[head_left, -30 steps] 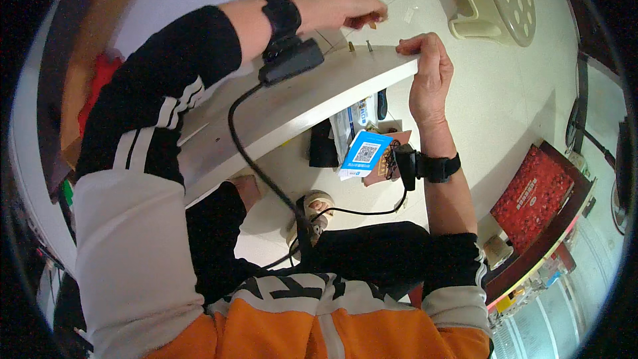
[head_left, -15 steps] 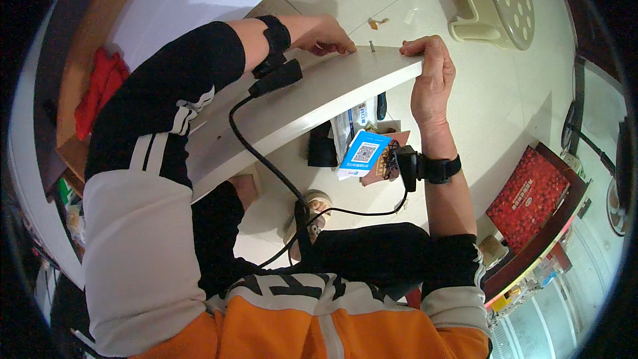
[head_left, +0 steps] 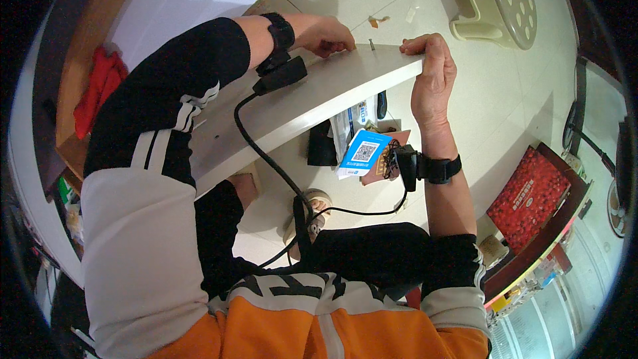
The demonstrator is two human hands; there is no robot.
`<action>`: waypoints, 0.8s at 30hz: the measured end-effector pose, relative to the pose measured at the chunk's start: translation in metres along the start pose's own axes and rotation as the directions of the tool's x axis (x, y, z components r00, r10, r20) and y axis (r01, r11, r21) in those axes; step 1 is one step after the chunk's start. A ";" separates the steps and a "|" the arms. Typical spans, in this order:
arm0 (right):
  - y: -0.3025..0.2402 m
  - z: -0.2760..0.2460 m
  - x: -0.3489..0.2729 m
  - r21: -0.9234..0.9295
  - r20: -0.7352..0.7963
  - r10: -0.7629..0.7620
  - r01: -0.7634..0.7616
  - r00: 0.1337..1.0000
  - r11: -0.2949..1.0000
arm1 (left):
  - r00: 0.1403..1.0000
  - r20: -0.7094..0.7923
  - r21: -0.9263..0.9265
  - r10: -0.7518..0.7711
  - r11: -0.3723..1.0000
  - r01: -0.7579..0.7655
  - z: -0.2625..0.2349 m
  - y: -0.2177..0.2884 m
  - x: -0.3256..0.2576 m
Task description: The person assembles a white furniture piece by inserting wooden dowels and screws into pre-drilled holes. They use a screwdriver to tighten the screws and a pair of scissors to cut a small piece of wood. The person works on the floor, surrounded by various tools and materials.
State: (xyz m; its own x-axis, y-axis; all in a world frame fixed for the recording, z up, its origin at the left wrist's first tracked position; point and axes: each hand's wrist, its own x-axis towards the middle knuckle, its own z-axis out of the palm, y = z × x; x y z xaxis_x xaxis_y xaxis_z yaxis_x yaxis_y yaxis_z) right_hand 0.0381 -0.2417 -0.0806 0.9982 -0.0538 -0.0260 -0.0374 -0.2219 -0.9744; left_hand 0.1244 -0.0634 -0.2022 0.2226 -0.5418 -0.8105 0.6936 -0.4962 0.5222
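A white board (head_left: 332, 83) slants across the space in front of me, its far right end raised. My right hand (head_left: 433, 80) is closed round that end, thumb on top and fingers over the outer side. At the board's far edge, my left hand (head_left: 330, 38) is curled with its fingers pressed together. What those fingers hold, if anything, is hidden. Between the two hands a small metal pin or screw (head_left: 372, 44) sticks up from the board. A small dark hole (head_left: 216, 137) shows in the board near my left sleeve.
Below the board lie a blue card (head_left: 363, 151) with a square code and some packets. A cream plastic stool (head_left: 492, 3) stands at the far right. A red box (head_left: 530, 189) is at right, a red cloth (head_left: 100, 90) at left. A black cable (head_left: 262, 153) hangs across the board.
The fingers of my left hand have curled in more tightly at the board's edge, and the left wrist has shifted slightly. My right hand and the board stay nearly still.
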 end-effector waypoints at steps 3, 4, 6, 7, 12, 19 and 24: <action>-0.001 0.000 0.000 -0.031 0.001 -0.007 0.007 1.000 0.999 | 0.999 0.001 -0.031 0.038 0.999 -0.038 -0.001 -0.005 0.003; -0.001 0.000 0.000 -0.025 -0.001 -0.003 0.003 1.000 1.000 | 0.999 -0.016 -0.039 0.035 0.999 -0.036 -0.001 -0.007 0.004; -0.001 0.000 0.000 -0.014 -0.002 0.006 -0.006 1.000 1.000 | 0.999 -0.003 -0.057 0.051 0.997 -0.051 -0.001 -0.008 0.005; 0.000 0.000 0.000 -0.014 -0.003 -0.009 0.009 1.000 1.000 | 0.999 0.003 -0.067 0.054 0.996 -0.054 -0.001 -0.009 0.005; 0.004 -0.001 0.002 -0.001 -0.010 -0.037 0.037 0.999 0.999 | 0.991 0.006 -0.043 0.133 0.990 -0.132 -0.002 -0.012 0.002; 0.006 -0.002 0.002 -0.003 -0.007 -0.046 0.046 0.999 0.999 | 0.986 0.026 -0.013 0.164 0.986 -0.164 -0.003 -0.015 0.002; 0.007 -0.002 0.001 -0.016 -0.007 -0.030 0.030 1.000 0.999 | 0.973 0.030 -0.042 0.229 0.973 -0.228 -0.011 -0.017 -0.003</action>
State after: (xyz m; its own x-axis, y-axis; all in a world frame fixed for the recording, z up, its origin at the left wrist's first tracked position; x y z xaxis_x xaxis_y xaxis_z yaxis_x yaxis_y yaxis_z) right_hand 0.0389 -0.2457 -0.0867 0.9985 -0.0544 0.0047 -0.0084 -0.2389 -0.9710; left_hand 0.1197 -0.0460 -0.2112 0.3550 -0.6609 -0.6612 0.6526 -0.3313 0.6815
